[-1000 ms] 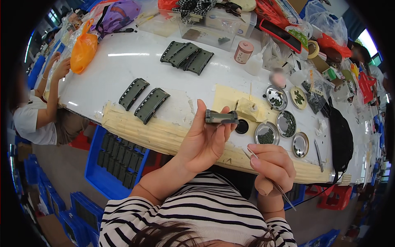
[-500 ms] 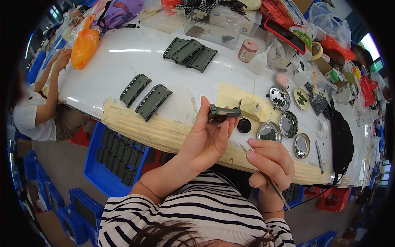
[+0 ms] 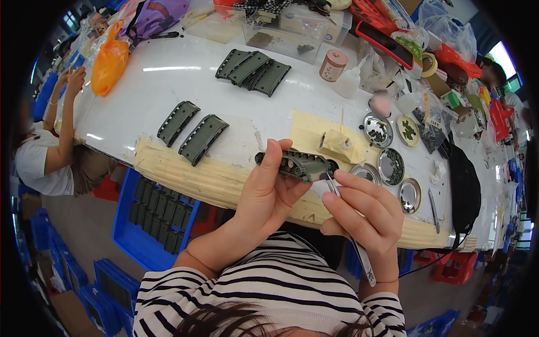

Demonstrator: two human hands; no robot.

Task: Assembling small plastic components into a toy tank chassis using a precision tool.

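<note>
While the right hand (image 3: 369, 216) overlaps a shiny dish (image 3: 363, 167), its fingers pinch tweezers (image 3: 361, 257). The left hand (image 3: 263, 195) pinches a ridged green piece (image 3: 305, 165).

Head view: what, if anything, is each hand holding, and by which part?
The left hand holds a dark green part by its left portion; the right hand holds metal tweezers by their tip-side half.

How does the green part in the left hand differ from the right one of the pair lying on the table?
The held part is up in the left hand; the table part lies on the white tabletop.
The held part points roughly left to right; the table part slants from lower left to upper right.
Tweezers reach the held part's right end; no tool is at the table part.
Both are dark green.
</note>
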